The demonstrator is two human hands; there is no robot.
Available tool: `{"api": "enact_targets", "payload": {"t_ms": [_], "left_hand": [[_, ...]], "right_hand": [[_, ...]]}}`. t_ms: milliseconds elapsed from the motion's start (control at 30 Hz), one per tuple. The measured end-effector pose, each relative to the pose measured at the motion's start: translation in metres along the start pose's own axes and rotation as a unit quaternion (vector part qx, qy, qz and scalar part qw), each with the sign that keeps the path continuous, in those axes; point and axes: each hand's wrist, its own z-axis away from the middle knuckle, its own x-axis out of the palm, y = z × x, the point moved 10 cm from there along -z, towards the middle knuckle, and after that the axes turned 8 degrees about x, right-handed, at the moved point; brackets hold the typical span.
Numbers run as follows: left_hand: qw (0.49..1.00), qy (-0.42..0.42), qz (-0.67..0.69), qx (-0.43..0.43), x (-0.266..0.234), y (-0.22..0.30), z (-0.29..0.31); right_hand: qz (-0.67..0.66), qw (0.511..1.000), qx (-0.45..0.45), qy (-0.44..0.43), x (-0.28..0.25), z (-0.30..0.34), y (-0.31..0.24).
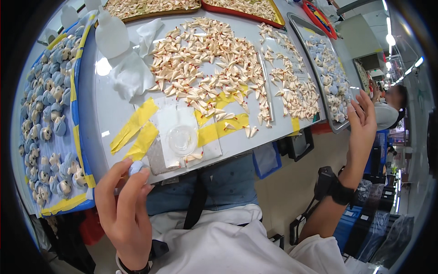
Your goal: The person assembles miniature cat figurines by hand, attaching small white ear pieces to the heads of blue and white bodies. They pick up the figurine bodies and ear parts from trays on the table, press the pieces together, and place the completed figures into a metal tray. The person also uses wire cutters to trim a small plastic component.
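Partly covered by fingertips, a small blue piece [135, 168] is pinched in the left hand [125, 217] at the near edge of the table [102, 123]; its underside cannot be seen. The right hand [363, 116] has its fingers loosely spread beside the right tray [338, 129], though contact is hard to judge. Red-tipped cream pieces [210, 64] overlap, hiding one another, and the upper edge cuts off the red-rimmed tray [276, 17].
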Motion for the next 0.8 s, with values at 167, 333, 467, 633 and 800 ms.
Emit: {"api": "enact_targets", "payload": {"t_ms": [167, 333, 467, 633, 800], "left_hand": [[0.997, 0.022, -0.030, 0.072, -0.006, 0.006, -0.006], [0.939, 0.066, 0.339, 0.005, -0.007, -0.008, 0.003], [0.890, 0.038, 0.452, -0.036, 0.009, -0.011, 0.009], [0.839, 0.070, 0.536, -0.066, 0.016, -0.013, 0.004], [0.831, 0.074, 0.516, -0.194, 0.031, -0.020, 0.005]], "right_hand": [[-0.002, 0.994, -0.031, -0.102, 0.051, 0.031, -0.034], [0.073, 0.966, -0.124, -0.216, 0.102, 0.046, -0.067], [0.063, 0.935, -0.185, -0.296, 0.129, 0.063, -0.090], [0.080, 0.916, -0.234, -0.317, 0.144, 0.086, -0.103], [0.116, 0.907, -0.258, -0.312, 0.151, 0.098, -0.105]]}}
